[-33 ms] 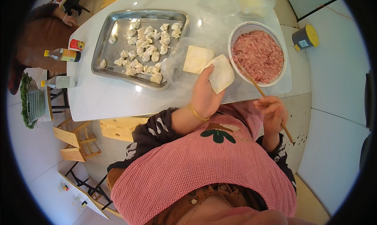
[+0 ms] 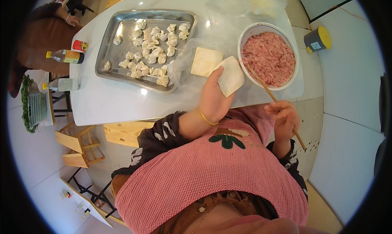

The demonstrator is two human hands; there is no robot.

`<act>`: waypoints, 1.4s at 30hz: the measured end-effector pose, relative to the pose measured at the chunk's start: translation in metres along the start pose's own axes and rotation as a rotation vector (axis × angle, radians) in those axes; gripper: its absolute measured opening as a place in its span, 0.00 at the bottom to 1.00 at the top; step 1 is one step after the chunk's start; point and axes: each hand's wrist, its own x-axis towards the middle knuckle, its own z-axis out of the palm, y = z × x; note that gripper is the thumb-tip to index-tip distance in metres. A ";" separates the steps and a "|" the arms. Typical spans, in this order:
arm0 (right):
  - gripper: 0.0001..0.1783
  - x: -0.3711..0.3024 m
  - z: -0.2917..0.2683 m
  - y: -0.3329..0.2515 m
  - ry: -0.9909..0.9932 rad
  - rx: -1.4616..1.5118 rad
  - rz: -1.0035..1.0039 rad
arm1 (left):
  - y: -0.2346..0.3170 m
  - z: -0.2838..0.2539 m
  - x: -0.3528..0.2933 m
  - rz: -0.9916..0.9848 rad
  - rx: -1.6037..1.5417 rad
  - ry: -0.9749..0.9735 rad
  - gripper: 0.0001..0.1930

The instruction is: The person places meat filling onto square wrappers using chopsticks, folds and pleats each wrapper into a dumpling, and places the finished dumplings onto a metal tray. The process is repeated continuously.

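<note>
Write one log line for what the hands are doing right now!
left hand: holds dumpling wrapper | right hand: holds chopsticks, tips in bowl of minced meat | tray of folded dumplings on table

Bright daylight, table glare, fisheye edges
</note>
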 end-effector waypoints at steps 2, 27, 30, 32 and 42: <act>0.32 -0.002 -0.001 -0.004 -0.016 0.029 -0.040 | 0.000 -0.002 0.004 -0.004 -0.034 -0.022 0.19; 0.11 0.013 -0.011 -0.021 0.005 0.114 0.087 | 0.033 0.002 -0.018 -0.204 -0.093 -0.121 0.23; 0.11 0.015 -0.009 -0.020 0.038 0.118 0.143 | 0.033 0.000 -0.019 -0.221 -0.130 -0.175 0.23; 0.11 0.017 -0.012 -0.022 0.051 0.108 0.172 | 0.036 -0.002 -0.018 -0.235 -0.150 -0.208 0.24; 0.11 0.018 -0.021 -0.028 0.031 0.203 0.119 | 0.037 0.000 -0.019 -0.195 -0.152 -0.216 0.25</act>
